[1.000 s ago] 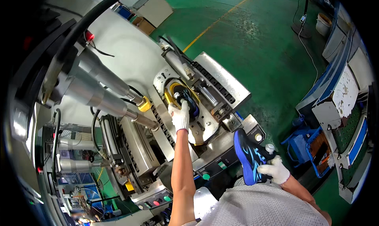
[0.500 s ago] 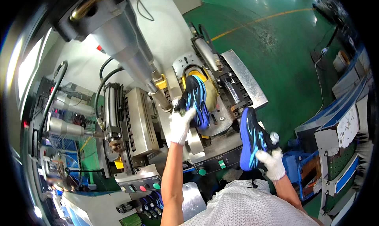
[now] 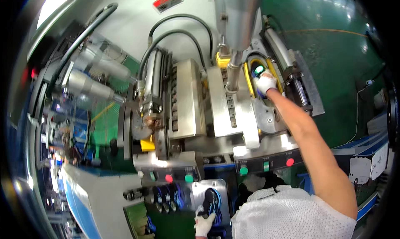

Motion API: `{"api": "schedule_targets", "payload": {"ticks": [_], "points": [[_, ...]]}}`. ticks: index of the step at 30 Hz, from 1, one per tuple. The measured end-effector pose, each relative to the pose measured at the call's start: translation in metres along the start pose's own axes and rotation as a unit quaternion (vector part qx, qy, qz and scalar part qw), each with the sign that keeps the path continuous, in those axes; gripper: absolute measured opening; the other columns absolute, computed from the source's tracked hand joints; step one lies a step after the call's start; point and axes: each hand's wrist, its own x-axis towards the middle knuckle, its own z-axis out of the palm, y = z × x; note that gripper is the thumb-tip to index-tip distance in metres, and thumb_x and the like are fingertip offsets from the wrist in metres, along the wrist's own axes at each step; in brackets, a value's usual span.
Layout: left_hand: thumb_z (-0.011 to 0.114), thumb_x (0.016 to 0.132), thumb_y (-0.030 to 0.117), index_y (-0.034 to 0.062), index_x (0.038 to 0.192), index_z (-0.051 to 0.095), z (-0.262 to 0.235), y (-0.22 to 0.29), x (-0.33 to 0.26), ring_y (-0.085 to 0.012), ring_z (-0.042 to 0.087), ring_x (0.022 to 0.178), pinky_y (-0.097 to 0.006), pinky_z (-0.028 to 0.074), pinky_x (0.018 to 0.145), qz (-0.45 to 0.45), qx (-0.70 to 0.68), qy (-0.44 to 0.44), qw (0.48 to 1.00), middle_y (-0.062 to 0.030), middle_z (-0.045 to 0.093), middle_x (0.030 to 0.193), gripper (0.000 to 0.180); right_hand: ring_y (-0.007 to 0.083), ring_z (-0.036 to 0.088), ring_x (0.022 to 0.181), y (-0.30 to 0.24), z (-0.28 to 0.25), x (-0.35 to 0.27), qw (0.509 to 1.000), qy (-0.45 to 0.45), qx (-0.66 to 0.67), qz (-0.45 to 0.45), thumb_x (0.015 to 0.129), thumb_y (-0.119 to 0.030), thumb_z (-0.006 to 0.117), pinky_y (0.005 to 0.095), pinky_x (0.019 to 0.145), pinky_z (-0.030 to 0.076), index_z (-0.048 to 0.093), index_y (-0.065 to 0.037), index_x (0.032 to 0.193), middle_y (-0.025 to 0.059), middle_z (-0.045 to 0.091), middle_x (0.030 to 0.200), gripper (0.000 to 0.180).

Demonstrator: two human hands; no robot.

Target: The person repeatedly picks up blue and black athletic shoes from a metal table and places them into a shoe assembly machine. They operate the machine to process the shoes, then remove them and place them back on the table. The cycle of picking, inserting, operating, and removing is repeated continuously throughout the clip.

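My left hand (image 3: pixel 204 225), in a white glove, grips the heel end of a black and blue sports shoe (image 3: pixel 213 202) over a shiny metal plate (image 3: pixel 199 189) at the bottom of the view. Reaching far forward, my gloved right hand (image 3: pixel 265 82) is closed on a second shoe (image 3: pixel 257 68). That shoe sits in the yellow-edged cradle (image 3: pixel 248 85) of the press's right station; my hand covers most of it, and a bright green patch shows at its collar. A thick metal ram (image 3: pixel 233 74) stands just left of the cradle.
Metal side blocks (image 3: pixel 187 99) and a cylinder (image 3: pixel 280 49) flank the stations. A control panel with coloured buttons (image 3: pixel 243 170) runs along the front. Several shoes (image 3: pixel 166 196) lie at lower left, near a green-lined box (image 3: pixel 135 218). Black hoses (image 3: pixel 179 17) arch behind.
My left hand has carried its shoe from the right station down to the metal plate. My right hand has brought the other shoe forward into the cradle. The view has swung left.
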Motion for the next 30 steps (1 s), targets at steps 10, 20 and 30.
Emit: {"api": "schedule_targets", "payload": {"ticks": [10, 20, 30], "points": [[0.07, 0.089, 0.041, 0.0127, 0.151, 0.038, 0.104, -0.06, 0.105, -0.0451, 0.06, 0.123, -0.052, 0.046, 0.103, -0.098, -0.182, 0.096, 0.974, -0.0255, 0.063, 0.131, 0.075, 0.03, 0.072, 0.094, 0.028, -0.061, 0.001, 0.993, -0.052, 0.092, -0.054, 0.088, -0.046, 0.073, 0.0424, 0.086, 0.053, 0.069, 0.002, 0.119, 0.0158, 0.076, 0.106, 0.058], [0.078, 0.084, 0.04, 0.003, 0.152, 0.037, 0.104, -0.103, 0.117, -0.0443, 0.05, 0.137, -0.053, 0.04, 0.112, 0.07, -0.258, 0.04, 0.963, -0.0267, 0.049, 0.147, 0.087, 0.0449, 0.011, 0.158, -0.041, 0.002, -0.416, 0.814, -0.066, -0.347, -0.462, 0.079, -0.03, 0.077, 0.0536, 0.128, 0.01, 0.029, 0.007, 0.157, 0.0308, 0.02, 0.166, 0.099], [0.08, 0.085, 0.027, 0.0034, 0.152, 0.039, -0.041, -0.208, 0.214, -0.0415, 0.047, 0.139, -0.047, 0.042, 0.113, 0.159, -0.249, 0.236, 0.926, -0.0251, 0.049, 0.15, 0.082, 0.0407, 0.055, 0.132, -0.21, 0.036, -0.586, 0.854, -0.513, 0.015, -0.087, 0.08, -0.048, 0.081, 0.0434, 0.111, 0.043, 0.03, 0.001, 0.158, 0.0312, 0.056, 0.141, 0.106]]}}
